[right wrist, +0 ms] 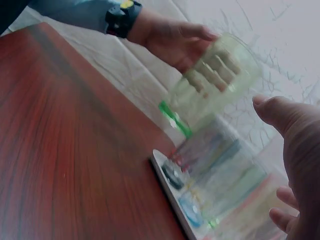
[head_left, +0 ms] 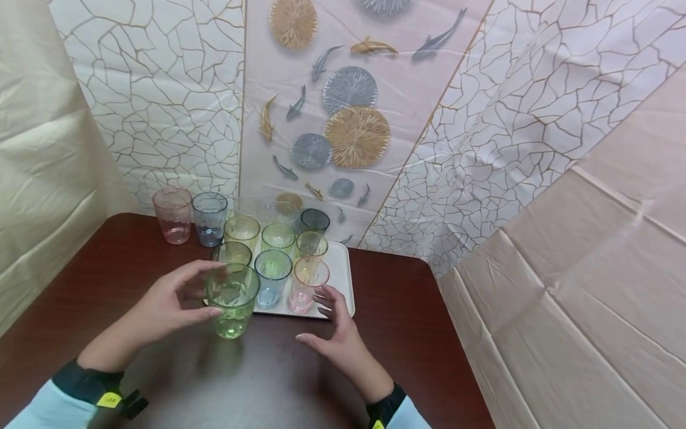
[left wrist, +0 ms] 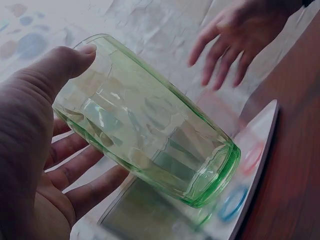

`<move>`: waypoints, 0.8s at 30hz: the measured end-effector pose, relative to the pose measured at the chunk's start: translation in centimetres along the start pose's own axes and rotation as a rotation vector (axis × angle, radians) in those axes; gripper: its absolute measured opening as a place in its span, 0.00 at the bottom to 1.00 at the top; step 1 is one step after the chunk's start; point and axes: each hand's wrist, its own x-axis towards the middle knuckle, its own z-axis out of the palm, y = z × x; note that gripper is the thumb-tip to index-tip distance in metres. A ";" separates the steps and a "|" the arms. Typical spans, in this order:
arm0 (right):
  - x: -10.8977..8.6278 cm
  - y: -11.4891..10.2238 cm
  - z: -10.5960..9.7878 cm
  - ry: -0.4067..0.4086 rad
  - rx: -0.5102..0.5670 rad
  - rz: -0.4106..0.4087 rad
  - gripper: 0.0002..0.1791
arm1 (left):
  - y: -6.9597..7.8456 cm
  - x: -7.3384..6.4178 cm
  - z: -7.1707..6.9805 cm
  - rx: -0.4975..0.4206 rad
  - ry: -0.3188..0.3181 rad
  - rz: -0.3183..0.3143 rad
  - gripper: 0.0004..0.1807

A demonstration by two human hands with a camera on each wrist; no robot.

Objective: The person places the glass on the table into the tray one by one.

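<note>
In the head view my left hand (head_left: 163,304) grips a clear green drinking glass (head_left: 232,319) near its rim, thumb on the near side and fingers behind. The left wrist view shows this glass (left wrist: 150,125) upright in the hand, its thick green base over the table side of the tray. My right hand (head_left: 343,333) holds nothing; its fingers are spread and slightly bent beside a pink-rimmed glass (head_left: 301,298) at the tray's front right. A blue glass (head_left: 270,295) stands between the two hands on the white tray (head_left: 340,280).
Several more tinted glasses fill the tray, among them a dark grey one (head_left: 315,220) at the back and a yellow one (head_left: 242,229). Left of the tray, a pink glass (head_left: 174,229) and a dark blue glass (head_left: 209,223) stand on the brown table (head_left: 396,298). Patterned cloth (head_left: 187,89) hangs behind.
</note>
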 end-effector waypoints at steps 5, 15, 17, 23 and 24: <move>1.0 -0.9 1.2 -0.066 0.045 -0.048 0.54 | 0.1 0.7 2.2 -0.125 -0.068 0.029 0.41; 1.8 -2.4 2.5 -0.130 0.101 -0.081 0.56 | 0.2 1.7 5.5 -0.168 -0.155 0.034 0.40; 1.8 -2.5 2.6 -0.128 0.112 -0.099 0.56 | 0.2 1.8 5.8 -0.169 -0.158 0.033 0.40; 2.0 -3.2 2.9 -0.125 0.148 -0.146 0.54 | 0.5 2.0 6.2 -0.157 -0.153 0.050 0.41; 2.0 -3.5 2.9 -0.125 0.150 -0.149 0.53 | 0.5 2.0 6.2 -0.153 -0.153 0.054 0.41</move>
